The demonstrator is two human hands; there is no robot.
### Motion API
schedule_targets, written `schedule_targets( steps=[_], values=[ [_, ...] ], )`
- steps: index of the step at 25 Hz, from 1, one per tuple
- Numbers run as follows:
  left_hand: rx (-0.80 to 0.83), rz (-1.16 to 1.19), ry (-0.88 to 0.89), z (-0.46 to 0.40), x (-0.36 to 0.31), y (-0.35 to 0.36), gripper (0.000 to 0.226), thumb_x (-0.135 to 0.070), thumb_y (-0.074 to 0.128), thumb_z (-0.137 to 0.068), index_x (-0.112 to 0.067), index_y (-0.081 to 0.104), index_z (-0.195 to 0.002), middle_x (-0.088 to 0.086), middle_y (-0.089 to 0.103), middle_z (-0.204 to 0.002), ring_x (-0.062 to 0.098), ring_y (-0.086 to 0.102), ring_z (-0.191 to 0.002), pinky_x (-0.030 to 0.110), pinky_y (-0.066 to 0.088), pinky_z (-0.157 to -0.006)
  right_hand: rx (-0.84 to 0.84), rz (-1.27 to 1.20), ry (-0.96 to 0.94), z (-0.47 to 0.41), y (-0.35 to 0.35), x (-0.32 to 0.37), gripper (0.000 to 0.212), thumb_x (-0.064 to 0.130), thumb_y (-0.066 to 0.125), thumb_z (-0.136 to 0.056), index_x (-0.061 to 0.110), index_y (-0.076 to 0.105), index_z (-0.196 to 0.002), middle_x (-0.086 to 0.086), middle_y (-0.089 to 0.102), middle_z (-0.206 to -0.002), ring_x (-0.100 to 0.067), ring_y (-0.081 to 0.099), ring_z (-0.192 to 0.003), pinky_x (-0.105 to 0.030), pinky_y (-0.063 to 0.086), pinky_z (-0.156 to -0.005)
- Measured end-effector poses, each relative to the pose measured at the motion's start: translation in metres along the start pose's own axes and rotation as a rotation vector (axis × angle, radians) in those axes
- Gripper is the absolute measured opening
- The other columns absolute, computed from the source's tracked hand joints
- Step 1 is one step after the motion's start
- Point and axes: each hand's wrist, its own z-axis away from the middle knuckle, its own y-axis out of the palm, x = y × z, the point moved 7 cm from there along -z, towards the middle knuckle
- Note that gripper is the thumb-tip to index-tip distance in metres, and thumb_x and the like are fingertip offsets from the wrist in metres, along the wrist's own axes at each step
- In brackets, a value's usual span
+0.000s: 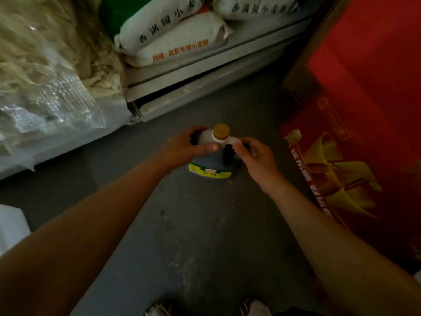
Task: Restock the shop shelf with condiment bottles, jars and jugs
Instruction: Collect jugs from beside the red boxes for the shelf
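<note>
A dark jug point(213, 160) with a gold cap point(221, 130) stands upright on the grey floor point(205, 224). The left hand point(186, 147) grips its shoulder; the right hand point(255, 153) pinches beside its handle point(227, 155).

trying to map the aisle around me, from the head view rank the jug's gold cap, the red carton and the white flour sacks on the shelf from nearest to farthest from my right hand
1. Gold cap: just left of the right hand, atop the jug both hands hold.
2. Red carton: on the floor to the hand's right.
3. White flour sacks: up on the low shelf, ahead and left.
</note>
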Motion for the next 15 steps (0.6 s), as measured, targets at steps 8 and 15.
schedule_targets(
  steps=[8, 15],
  values=[
    [-0.026, 0.269, 0.063, -0.009, 0.042, 0.011, 0.09, -0.047, 0.08, -0.07, -0.027, 0.036, -0.145, -0.002, 0.048, -0.138, 0.013, 0.05, -0.125, 0.037, 0.05, -0.1, -0.117, -0.128, 0.055, -0.019, 0.005, -0.008, 0.025, 0.044, 0.061, -0.094, 0.027, 0.062, -0.112, 0.013, 0.063, -0.106, -0.003, 0.06, -0.098, -0.02, 0.044, -0.075],
    [-0.03, 0.354, 0.009, -0.023, 0.038, 0.004, 0.064, -0.03, 0.067, -0.088, -0.026, 0.034, -0.144, -0.008, 0.054, -0.12, 0.001, 0.057, -0.099, 0.014, 0.051, -0.066, 0.151, -0.126, 0.112, -0.034, 0.024, -0.049, 0.08, 0.015, 0.078, -0.082, 0.029, 0.037, -0.15, 0.006, 0.053, -0.144, -0.006, 0.051, -0.127, -0.024, 0.046, -0.097]
  ],
)
